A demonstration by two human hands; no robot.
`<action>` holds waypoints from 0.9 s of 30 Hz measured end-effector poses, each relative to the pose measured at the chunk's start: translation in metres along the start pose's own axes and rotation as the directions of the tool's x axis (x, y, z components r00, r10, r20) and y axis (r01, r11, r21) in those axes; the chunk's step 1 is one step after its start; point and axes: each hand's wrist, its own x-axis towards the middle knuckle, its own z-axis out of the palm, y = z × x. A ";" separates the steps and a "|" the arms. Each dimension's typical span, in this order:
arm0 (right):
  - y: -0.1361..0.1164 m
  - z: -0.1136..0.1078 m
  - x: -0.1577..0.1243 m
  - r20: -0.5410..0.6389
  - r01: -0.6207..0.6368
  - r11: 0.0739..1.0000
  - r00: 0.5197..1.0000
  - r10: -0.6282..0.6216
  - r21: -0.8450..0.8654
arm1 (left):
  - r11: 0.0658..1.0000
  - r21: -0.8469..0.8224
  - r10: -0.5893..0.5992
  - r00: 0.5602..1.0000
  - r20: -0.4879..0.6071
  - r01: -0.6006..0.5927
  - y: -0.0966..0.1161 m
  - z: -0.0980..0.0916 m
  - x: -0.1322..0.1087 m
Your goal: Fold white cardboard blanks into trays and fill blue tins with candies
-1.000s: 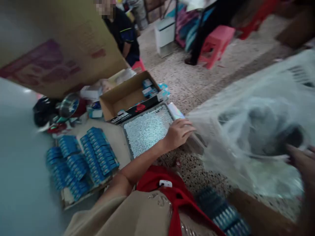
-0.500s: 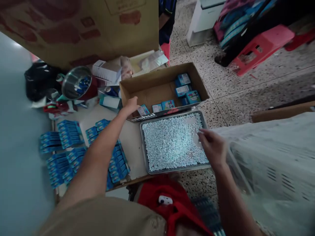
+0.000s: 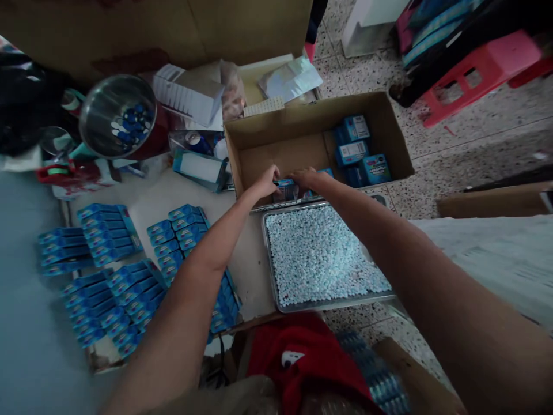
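Observation:
Both hands reach into the front of a long cardboard box (image 3: 276,127). My left hand (image 3: 265,183) is closed on the left end of a small blue box (image 3: 284,183). Beside it, my right hand (image 3: 306,177) is at that box's right end, its fingertips partly hidden. More small blue boxes (image 3: 352,153) lie in the right part of the cardboard box. Just in front is a tray (image 3: 268,259) of small pale blue pellets (image 3: 319,253), partly under my right forearm.
Rows of blue packets (image 3: 108,230) stand at the left of the table. Behind them are a metal pot (image 3: 116,115) with blue and white items, an open blue box (image 3: 201,167) and papers (image 3: 190,95). A pink stool (image 3: 488,72) is on the floor.
My right hand has left the tray's right side and reached into the cardboard box. My left hand has moved right along its front, onto a small blue box. The view has shifted.

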 end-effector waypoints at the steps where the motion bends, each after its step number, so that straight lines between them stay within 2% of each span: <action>1: 0.000 0.002 0.005 0.051 -0.045 0.999 0.998 0.046 -0.028 | 0.997 -0.049 0.051 0.996 -0.066 -0.054 0.000 -0.005 -0.006; 3: 0.000 -0.004 0.009 0.151 -0.121 0.988 0.979 0.135 -0.096 | 0.979 -0.096 0.152 0.955 -0.254 -0.181 -0.002 -0.018 -0.023; 4: -0.001 -0.011 0.008 0.148 -0.132 0.984 0.978 0.149 -0.117 | 0.968 -0.089 0.189 0.918 -0.350 -0.233 -0.002 -0.026 -0.035; 5: -0.002 -0.021 0.005 0.103 -0.124 0.985 0.985 0.137 -0.120 | 0.960 -0.076 0.211 0.874 -0.438 -0.270 -0.002 -0.035 -0.050; 7: -0.007 -0.047 -0.014 -0.069 -0.099 0.993 0.993 0.095 -0.068 | 0.949 -0.076 0.211 0.792 -0.572 -0.307 0.002 -0.051 -0.086; 9: -0.013 -0.073 -0.052 -0.292 -0.053 0.993 0.953 0.081 0.105 | 0.928 -0.140 0.174 0.733 -0.657 -0.346 0.008 -0.062 -0.127; 10: -0.017 -0.084 -0.077 -0.363 -0.022 0.974 0.926 0.105 0.224 | 0.910 -0.178 0.159 0.714 -0.682 -0.373 0.012 -0.064 -0.148; 11: -0.021 -0.090 -0.104 -0.393 0.009 0.937 0.909 0.137 0.349 | 0.892 -0.210 0.149 0.699 -0.699 -0.400 0.016 -0.063 -0.169; 12: -0.026 -0.093 -0.133 -0.372 0.028 0.886 0.913 0.165 0.462 | 0.878 -0.234 0.136 0.687 -0.713 -0.417 0.020 -0.060 -0.189; 14: -0.035 -0.083 -0.184 -0.204 -0.021 0.792 0.962 0.183 0.610 | 0.876 -0.273 0.085 0.685 -0.724 -0.398 0.027 -0.046 -0.225; 15: -0.039 -0.070 -0.204 -0.083 -0.096 0.775 0.979 0.188 0.625 | 0.885 -0.304 0.036 0.703 -0.710 -0.352 0.029 -0.035 -0.240; 16: -0.041 -0.055 -0.220 0.036 -0.189 0.781 0.977 0.209 0.596 | 0.894 -0.346 -0.032 0.731 -0.682 -0.284 0.032 -0.022 -0.252; 18: -0.041 -0.018 -0.236 0.178 -0.373 0.823 0.928 0.328 0.428 | 0.900 -0.420 -0.179 0.785 -0.594 -0.112 0.036 0.009 -0.269; 19: -0.038 -0.001 -0.240 0.173 -0.436 0.831 0.900 0.401 0.344 | 0.900 -0.435 -0.237 0.800 -0.551 -0.033 0.038 0.025 -0.274; 21: -0.033 0.028 -0.248 0.043 -0.478 0.838 0.874 0.485 0.261 | 0.900 -0.429 -0.306 0.810 -0.501 0.074 0.043 0.056 -0.279; 22: -0.031 0.038 -0.256 -0.041 -0.445 0.854 0.881 0.472 0.268 | 0.900 -0.423 -0.320 0.812 -0.488 0.101 0.048 0.070 -0.281; 24: -0.035 0.053 -0.280 -0.135 -0.252 0.906 0.940 0.312 0.339 | 0.894 -0.426 -0.348 0.816 -0.462 0.140 0.059 0.095 -0.284; 26: -0.047 0.064 -0.311 -0.110 -0.021 0.893 0.991 0.079 0.450 | 0.888 -0.420 -0.383 0.808 -0.447 0.189 0.075 0.117 -0.289; 27: -0.055 0.070 -0.325 -0.085 0.039 0.858 0.996 0.006 0.511 | 0.886 -0.410 -0.401 0.803 -0.440 0.218 0.083 0.127 -0.293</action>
